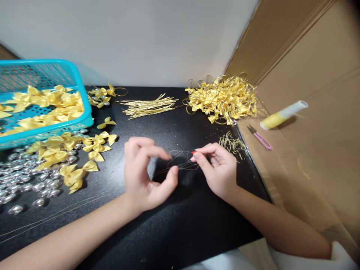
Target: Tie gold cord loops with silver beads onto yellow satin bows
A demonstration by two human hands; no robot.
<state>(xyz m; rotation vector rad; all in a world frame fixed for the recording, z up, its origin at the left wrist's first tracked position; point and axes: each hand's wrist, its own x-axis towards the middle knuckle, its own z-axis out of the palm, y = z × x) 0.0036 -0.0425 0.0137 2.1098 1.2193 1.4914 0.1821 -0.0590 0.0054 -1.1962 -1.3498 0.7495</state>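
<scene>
My left hand (149, 174) is raised above the black table, its thumb and index finger apart in a wide curve. Nothing shows gripped between those fingertips. To its right, my right hand (218, 167) pinches thumb against index finger on a thin gold thread (184, 167). A small red spot shows at that pinch; I cannot tell what it is. Loose loops of the thread stretch between both hands, and some strands pass by the left thumb. More strands lie along the table at lower left, near my left forearm.
At left stand a blue basket (89, 112) of yellow ribbon bows, loose bows (97, 146) and silver beads (39, 185). Behind my hands lie gold twist ties (152, 107) and a pile of bows with gold loops (225, 99). Clippings (233, 144), pink thread snips (260, 138) and a tube (284, 115) lie right.
</scene>
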